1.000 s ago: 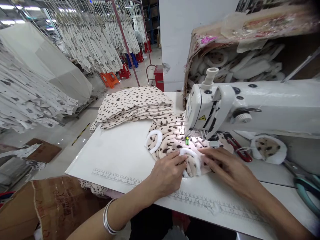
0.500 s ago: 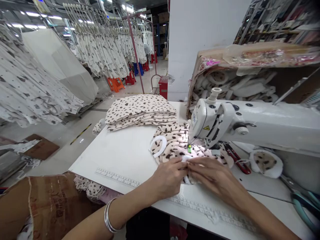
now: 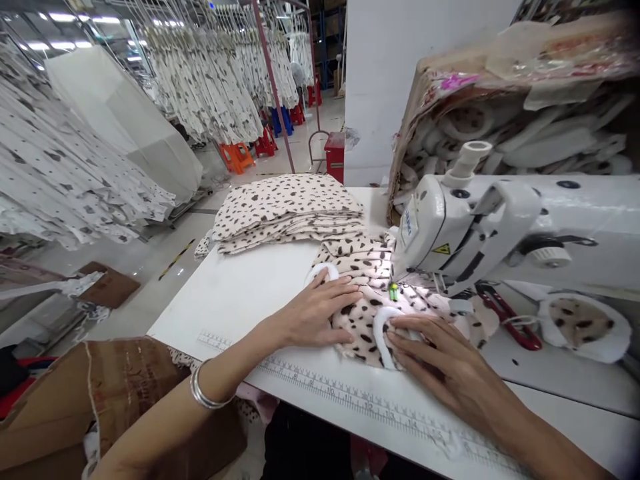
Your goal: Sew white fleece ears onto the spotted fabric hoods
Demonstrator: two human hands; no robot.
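Observation:
A beige cloth piece with dark spots (image 3: 367,327) lies on the white sewing table (image 3: 220,300), just in front of the white sewing machine head (image 3: 440,233). My left hand (image 3: 315,313) rests flat on its left side, fingers spread, close to a curved white fleece trim (image 3: 323,270). My right hand (image 3: 440,353) presses the cloth with its fingertips beside a second white trim strip (image 3: 383,337), which curves along the near edge. A stack of the same spotted cloth (image 3: 285,213) sits behind them.
A ruler strip (image 3: 350,400) runs along the table's near edge. Red snips (image 3: 510,320) and a finished spotted piece with white trim (image 3: 583,327) lie right of the machine. Above it stands a cardboard box of trimmed pieces (image 3: 515,113). Spotted garments hang on racks (image 3: 210,80) at left.
My hands, pinched together at the white trim earlier, have moved apart and lie flat on the cloth. The second trim strip now shows as a curve, and the view has shifted.

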